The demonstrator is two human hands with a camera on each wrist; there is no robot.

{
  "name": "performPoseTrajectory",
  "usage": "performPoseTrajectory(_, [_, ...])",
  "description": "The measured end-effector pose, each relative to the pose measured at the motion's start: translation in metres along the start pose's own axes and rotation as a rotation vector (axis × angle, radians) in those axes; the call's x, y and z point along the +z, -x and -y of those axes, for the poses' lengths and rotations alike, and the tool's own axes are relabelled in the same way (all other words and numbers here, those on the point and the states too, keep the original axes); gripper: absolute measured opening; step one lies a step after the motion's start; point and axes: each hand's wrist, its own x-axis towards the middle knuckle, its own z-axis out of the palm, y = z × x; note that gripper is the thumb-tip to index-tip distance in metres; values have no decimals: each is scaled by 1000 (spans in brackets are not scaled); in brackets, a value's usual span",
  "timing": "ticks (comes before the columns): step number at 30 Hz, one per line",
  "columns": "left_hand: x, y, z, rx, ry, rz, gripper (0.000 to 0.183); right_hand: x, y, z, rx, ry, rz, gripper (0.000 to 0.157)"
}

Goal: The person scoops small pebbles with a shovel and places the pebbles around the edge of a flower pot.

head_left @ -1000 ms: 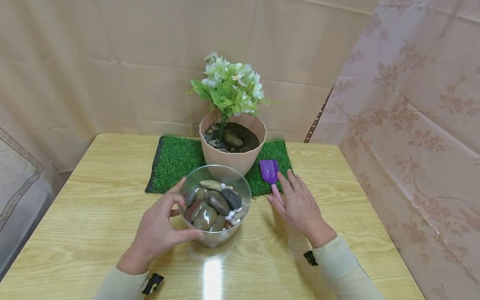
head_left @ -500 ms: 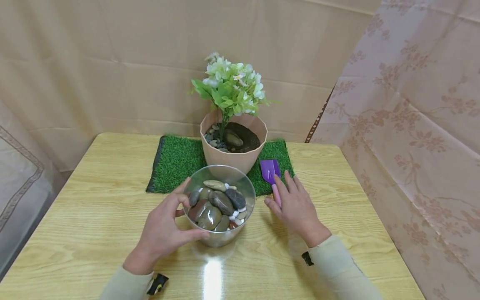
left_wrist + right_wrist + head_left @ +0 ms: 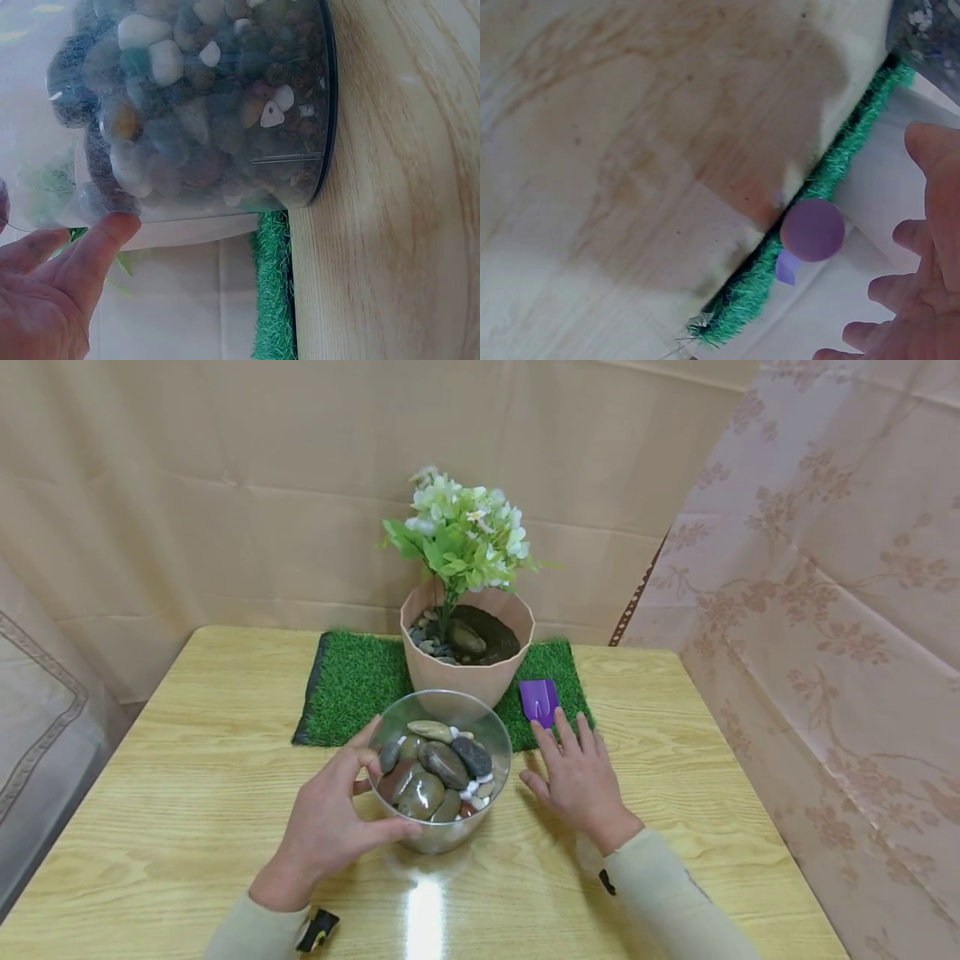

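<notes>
My left hand (image 3: 326, 814) holds a clear plastic tub (image 3: 444, 840) by its left side, thumb near the front and fingers farther back. Wet river stones (image 3: 442, 766) and small white pebbles fill much of the tub, which stands on the table; in the left wrist view, its pebbles (image 3: 191, 120) show through the wall. My right hand (image 3: 579, 785) has its fingers extended, near a small purple shovel (image 3: 538, 699) lying on the turf mat. It hides the handle in the head view. The right wrist view shows the round handle end (image 3: 812, 229) apart from my fingers.
Behind the tub, a pinkish pot (image 3: 480, 683) stands on a green turf mat (image 3: 360, 693). Dark soil, pebbles, a larger stone and a white-flowered plant (image 3: 465, 531) are in it. Cloth drapes (image 3: 300, 527) hang behind the wooden table (image 3: 187, 760) and at its sides.
The left hand and tub have shifted slightly right, mostly in the first half second. My right hand has moved left, and now covers the shovel's handle in the head view. The shovel stays put.
</notes>
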Motion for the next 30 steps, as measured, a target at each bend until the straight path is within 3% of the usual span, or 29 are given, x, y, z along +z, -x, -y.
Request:
performPoseTrajectory(13, [0, 1, -1, -37, 15, 19, 68, 10, -4, 1, 2, 42, 25, 72])
performPoseTrajectory(30, [0, 2, -1, -32, 34, 16, 68, 15, -6, -2, 15, -29, 67, 69])
